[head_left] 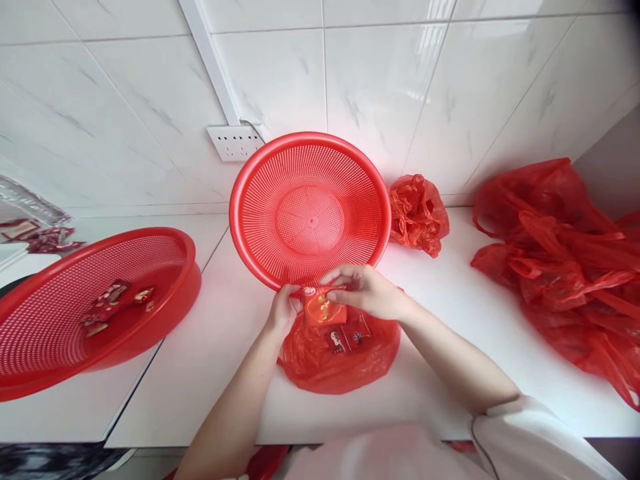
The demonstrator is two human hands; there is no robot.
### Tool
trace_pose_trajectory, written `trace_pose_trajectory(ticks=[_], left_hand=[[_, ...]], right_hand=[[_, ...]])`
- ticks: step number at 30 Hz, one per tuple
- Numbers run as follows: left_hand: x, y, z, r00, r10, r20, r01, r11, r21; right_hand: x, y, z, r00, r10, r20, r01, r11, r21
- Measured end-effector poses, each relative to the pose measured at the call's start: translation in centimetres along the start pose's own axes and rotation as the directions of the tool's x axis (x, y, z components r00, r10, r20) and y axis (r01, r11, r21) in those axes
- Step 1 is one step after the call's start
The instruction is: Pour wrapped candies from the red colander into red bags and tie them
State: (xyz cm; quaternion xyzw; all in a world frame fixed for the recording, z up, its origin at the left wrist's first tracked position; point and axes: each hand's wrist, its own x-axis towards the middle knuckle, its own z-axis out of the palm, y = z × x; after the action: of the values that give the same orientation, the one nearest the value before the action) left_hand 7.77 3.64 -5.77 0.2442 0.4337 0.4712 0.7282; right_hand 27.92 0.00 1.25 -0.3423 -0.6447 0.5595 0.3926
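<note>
A red packet with gold lettering (327, 310) is between my two hands, above a red plastic bag (335, 373) lying on the white counter. My left hand (286, 311) pinches at the packet's upper left corner, by a small pale round spot. My right hand (367, 292) has its thumb and fingers closed on the packet's upper right edge. Just below it, small dark-red wrapped packets (349, 337) show on the bag; whether they lie inside or on top I cannot tell.
A red plastic basket (311, 140) stands tilted behind my hands. Another red basket (193, 273) at the left holds several small wrapped packets. A crumpled red bag (420, 213) and a heap of red bags (565, 267) lie right. A white power strip (233, 143) is at the wall.
</note>
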Motion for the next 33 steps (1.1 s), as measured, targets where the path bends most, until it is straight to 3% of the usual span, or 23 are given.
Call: trace_pose_trajectory(ticks=[3,14,22,27,31,33], left_hand=[[0.1,-0.1,0.1,1.0,-0.009,0.012,0.009,1.0,-0.011],[-0.1,0.0,0.4,0.997,-0.031,0.067,0.027,0.998,0.061],[-0.4,0.0,0.7,0.999,-0.019,0.05,0.017,0.999,0.045],[-0.8,0.2,0.8,0.995,-0.074,0.061,0.072,0.997,0.033],[-0.9,0.2,0.8,0.994,-0.07,0.078,0.067,0.997,0.042],[-0.8,0.2,0.8,0.997,-0.009,0.071,0.006,0.999,0.051]], right_hand=[[0.3,0.2,-1.0,0.995,0.019,-0.098,-0.011,0.997,0.079],[0.8,0.3,-1.4,0.978,-0.062,-0.2,0.084,0.991,0.105],[1.4,0.6,-2.0,0.953,0.025,-0.302,0.046,0.973,0.228],[1.2,0.8,-2.3,0.936,-0.023,-0.353,0.027,1.0,0.007],[0.9,0.8,-2.6,0.992,0.006,-0.123,-0.043,0.951,-0.306],[0.7,0.6,-3.0,0.987,0.079,-0.137,-0.135,0.87,-0.474]])
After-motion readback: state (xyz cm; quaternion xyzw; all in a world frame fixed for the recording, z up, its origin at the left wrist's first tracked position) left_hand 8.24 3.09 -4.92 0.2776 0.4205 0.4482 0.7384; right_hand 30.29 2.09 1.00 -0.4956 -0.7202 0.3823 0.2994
